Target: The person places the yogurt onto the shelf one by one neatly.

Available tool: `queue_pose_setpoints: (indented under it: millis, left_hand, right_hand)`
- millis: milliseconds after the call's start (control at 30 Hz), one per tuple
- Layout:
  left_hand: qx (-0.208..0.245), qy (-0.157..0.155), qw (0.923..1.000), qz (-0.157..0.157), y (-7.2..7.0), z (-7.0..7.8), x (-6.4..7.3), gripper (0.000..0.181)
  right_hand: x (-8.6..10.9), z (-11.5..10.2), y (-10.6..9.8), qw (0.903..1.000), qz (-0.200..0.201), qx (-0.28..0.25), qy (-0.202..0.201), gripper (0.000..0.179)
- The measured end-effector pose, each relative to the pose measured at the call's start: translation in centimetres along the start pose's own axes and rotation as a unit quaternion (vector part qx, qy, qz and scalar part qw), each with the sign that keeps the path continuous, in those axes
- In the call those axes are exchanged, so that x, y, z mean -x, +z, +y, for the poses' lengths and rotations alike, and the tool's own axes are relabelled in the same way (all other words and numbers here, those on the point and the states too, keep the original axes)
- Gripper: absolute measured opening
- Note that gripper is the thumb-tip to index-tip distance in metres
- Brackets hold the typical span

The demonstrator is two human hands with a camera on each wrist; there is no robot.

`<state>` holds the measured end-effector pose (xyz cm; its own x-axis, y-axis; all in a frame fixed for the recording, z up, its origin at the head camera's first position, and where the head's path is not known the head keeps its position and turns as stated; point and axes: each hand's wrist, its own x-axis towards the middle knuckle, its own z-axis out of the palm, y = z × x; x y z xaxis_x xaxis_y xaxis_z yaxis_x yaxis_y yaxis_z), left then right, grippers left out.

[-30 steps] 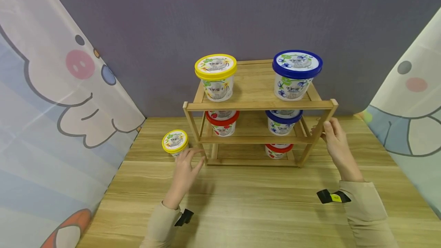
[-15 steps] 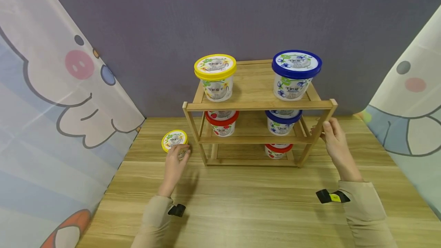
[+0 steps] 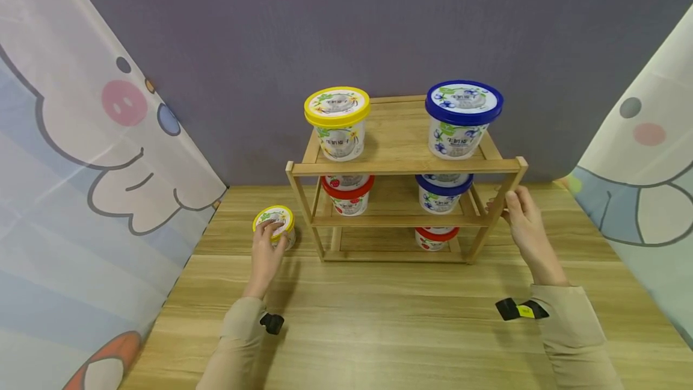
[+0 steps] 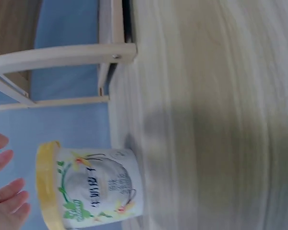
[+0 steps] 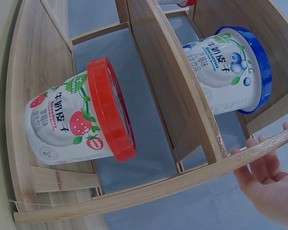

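Note:
On the table at the left, a yellow-lidded tub stands upright beside the rack. My left hand hovers over its near side, fingers spread. In the left wrist view those fingers are just past the lid, apart from it, and the tub shows a vanilla flower print. At the right, my right hand grips the front upright of the three-tier wooden rack. The right wrist view shows fingers curled behind that upright.
On the rack's top stand a yellow-lidded tub and a blue-lidded tub. Below are red-lidded tubs on the left and blue-lidded tubs on the right. The bottom tier holds a red-lidded strawberry tub at the right.
My left hand has moved leftward from near the rack's left leg to over the yellow-lidded tub on the table. My right hand has kept its grip on the upright.

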<state>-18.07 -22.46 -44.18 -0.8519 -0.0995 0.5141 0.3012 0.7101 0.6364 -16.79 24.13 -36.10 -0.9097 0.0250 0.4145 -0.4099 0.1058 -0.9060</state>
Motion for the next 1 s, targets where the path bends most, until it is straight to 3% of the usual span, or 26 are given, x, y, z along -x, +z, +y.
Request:
queue_pose_setpoints:
  millis: [267, 600, 867, 1000]
  left_hand:
    - [-0.009, 0.021, 0.9990, 0.040, 0.7, -1.9, -0.7, 0.026]
    - [-0.058, -0.044, 0.9966, -0.038, 0.6, -2.9, -1.2, 0.043]
    - [-0.070, -0.061, 0.9938, -0.061, 0.6, -3.2, -1.5, 0.049]
    - [-0.078, -0.052, 0.9944, -0.050, 0.7, -3.7, -1.6, 0.050]
  right_hand:
    - [0.0, 0.2, 0.1, 0.9998, 0.006, -0.014, -0.008, 0.016]
    - [0.0, 0.3, 0.0, 0.9997, 0.011, -0.020, -0.012, 0.017]
    - [0.0, 0.3, 0.0, 0.9998, 0.009, -0.015, -0.011, 0.016]
    - [0.0, 0.4, 0.0, 0.9998, 0.008, -0.018, -0.011, 0.017]
